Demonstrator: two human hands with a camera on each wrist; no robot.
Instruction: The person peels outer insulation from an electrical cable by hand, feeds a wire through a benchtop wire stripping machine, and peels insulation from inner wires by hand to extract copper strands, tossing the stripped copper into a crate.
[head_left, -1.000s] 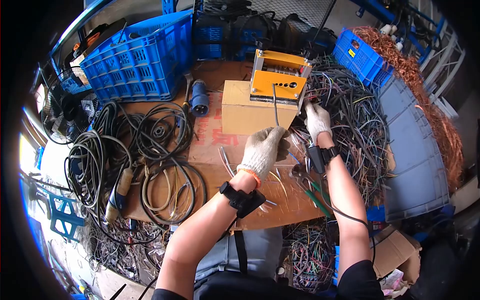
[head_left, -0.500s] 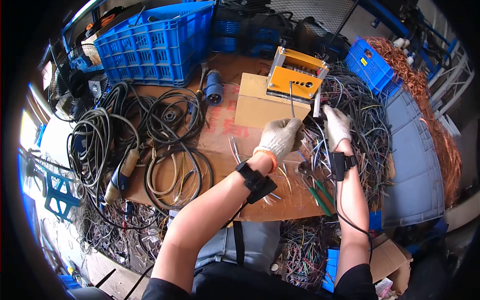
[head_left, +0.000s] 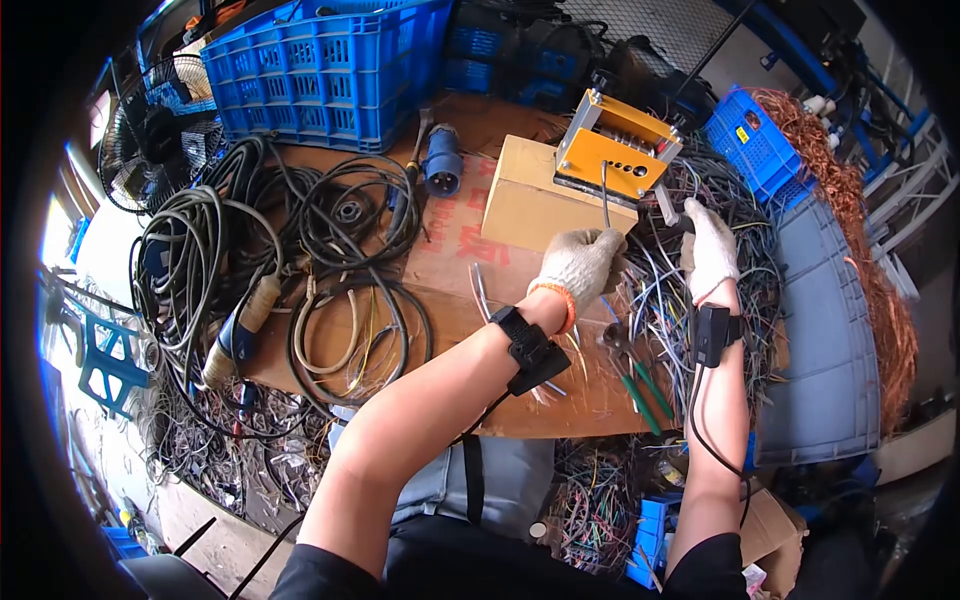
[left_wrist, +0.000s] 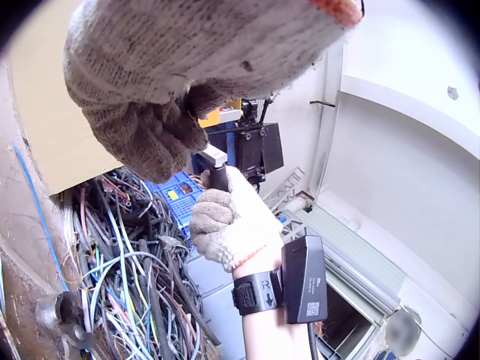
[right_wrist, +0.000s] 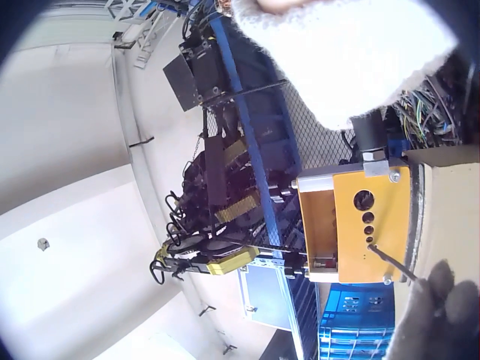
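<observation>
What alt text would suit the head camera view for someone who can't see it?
A gloved left hand holds a dark cable that runs to a yellow machine on a tan box, while the gloved right hand grips the machine's crank. Coiled cables lie at the left of the picture, tangled wires at the right.

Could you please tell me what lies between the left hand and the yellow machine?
A dark cable runs from the left hand to the front of the yellow machine; the head and right wrist views show it.
</observation>
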